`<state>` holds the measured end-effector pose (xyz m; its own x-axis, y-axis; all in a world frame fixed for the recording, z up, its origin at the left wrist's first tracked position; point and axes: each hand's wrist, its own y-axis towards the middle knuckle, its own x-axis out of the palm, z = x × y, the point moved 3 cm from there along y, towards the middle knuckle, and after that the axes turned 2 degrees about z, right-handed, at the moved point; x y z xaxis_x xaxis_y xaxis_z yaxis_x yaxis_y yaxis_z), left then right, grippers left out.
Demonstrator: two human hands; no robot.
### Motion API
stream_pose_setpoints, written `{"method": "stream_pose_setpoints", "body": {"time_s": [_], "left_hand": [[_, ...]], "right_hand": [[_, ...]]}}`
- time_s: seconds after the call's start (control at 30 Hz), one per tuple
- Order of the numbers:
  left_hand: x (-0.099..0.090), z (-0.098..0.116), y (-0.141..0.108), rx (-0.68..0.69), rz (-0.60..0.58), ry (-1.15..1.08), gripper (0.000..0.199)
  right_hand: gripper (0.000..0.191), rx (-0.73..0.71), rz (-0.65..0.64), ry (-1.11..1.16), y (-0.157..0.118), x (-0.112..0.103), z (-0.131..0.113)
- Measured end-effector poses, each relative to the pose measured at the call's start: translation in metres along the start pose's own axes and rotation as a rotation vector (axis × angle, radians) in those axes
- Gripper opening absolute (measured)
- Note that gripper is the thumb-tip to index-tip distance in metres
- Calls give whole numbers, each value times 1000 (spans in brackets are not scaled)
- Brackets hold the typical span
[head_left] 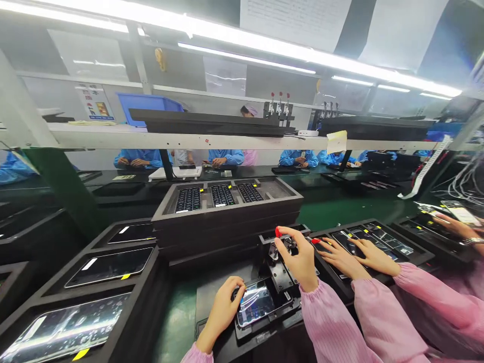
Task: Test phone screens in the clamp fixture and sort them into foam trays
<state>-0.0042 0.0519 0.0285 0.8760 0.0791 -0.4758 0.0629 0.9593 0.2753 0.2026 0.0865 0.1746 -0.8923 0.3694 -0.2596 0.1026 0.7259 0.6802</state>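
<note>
At bottom centre, my left hand (pixel 226 301) curls its fingers at a phone (pixel 257 303) lying in a black fixture (pixel 282 277); I cannot tell whether they grip. Right of it, my right hand (pixel 301 256) pinches a red knob (pixel 278 232).

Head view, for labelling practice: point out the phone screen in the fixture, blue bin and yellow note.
Phone screen (pixel 257 302), head view: front face.
Blue bin (pixel 151 106), head view: side wall.
Yellow note (pixel 336 142), head view: paper's middle.

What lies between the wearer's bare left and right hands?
In the head view, a glossy black rectangular device and part of a black metal fixture lie there.
</note>
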Motion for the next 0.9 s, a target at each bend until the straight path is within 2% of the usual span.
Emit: {"method": "stream_pose_setpoints", "body": {"time_s": [0.07, 0.17, 0.43, 0.63, 0.77, 0.9], "left_hand": [[10, 8, 6, 28, -32, -9, 27], [12, 12, 7, 47, -55, -15, 29], [-14, 2, -7, 30, -94, -18, 28], [-24, -8, -16, 35, -146, -92, 25], [-28, -13, -16, 7, -121, -125, 25], [-26, -14, -12, -10, -56, -171, 23]], "right_hand": [[18, -15, 10, -3, 4, 0, 4], [18, -44, -10, -8, 6, 1, 6], [23, -26, -92, -38, 6, 3, 10], [35, -2, -167, -70, 7, 7, 16], [29, -39, -20, -82, -11, -7, 15], [31, -120, 173, -140, -57, -14, 23]]}}
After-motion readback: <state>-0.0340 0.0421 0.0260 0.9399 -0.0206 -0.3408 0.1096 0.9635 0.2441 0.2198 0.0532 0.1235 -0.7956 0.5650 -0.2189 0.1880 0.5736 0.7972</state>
